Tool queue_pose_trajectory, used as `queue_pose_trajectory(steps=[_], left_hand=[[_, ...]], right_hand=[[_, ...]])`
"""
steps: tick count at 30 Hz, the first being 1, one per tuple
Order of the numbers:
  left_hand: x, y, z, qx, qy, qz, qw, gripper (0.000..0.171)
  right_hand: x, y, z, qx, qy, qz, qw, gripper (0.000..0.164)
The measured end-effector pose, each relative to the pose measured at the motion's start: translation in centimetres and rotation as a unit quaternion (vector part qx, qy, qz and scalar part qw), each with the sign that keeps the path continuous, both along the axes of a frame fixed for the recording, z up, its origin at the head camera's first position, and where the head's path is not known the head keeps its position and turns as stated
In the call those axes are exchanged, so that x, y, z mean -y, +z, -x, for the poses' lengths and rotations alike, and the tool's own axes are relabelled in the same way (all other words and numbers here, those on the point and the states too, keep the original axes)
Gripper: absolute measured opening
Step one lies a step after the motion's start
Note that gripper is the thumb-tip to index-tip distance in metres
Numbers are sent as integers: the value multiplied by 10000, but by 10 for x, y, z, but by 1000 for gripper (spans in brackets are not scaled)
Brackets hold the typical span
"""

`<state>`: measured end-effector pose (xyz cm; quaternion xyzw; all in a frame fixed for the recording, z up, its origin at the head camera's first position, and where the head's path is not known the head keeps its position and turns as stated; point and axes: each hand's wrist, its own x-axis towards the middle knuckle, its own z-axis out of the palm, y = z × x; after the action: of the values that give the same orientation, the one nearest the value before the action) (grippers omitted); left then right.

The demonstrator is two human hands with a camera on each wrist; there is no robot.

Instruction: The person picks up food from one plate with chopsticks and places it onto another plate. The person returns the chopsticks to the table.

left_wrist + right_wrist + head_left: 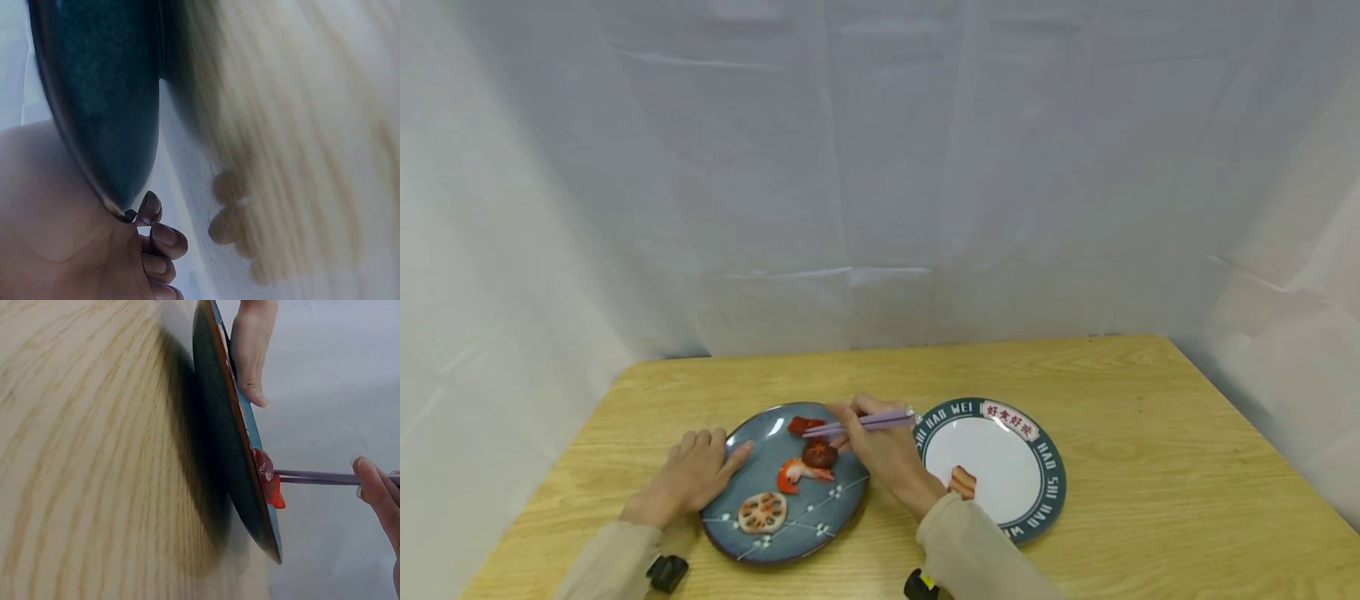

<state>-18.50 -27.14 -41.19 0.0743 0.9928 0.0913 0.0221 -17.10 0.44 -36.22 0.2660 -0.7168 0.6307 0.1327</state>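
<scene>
A blue-grey plate with white blossom twigs bears a red food piece, a shiitake mushroom, a shrimp and a lotus root slice. My left hand grips the plate's left rim, thumb over the top and fingertips below the edge, as the left wrist view shows. In my right hand I hold purple chopsticks. Their tips point left, at the red piece just above the mushroom. Whether they pinch it, I cannot tell.
To the right stands a white plate with a dark green lettered rim. A bacon-like slice lies on it, beside my right forearm. Both plates stand on a wooden table, with white sheeting behind and at the sides.
</scene>
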Motion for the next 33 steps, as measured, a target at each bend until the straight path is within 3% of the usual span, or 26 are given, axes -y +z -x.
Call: queue_pose_trajectory(steps=[18, 33], left_hand=[[1, 0, 1, 147, 13, 24, 9999, 71], [0, 1, 0, 37, 36, 23, 10000, 66]], right_hand=[[2, -8, 3, -86, 61, 93, 9999, 16], [-1, -5, 3, 510, -75, 379, 9980, 13]])
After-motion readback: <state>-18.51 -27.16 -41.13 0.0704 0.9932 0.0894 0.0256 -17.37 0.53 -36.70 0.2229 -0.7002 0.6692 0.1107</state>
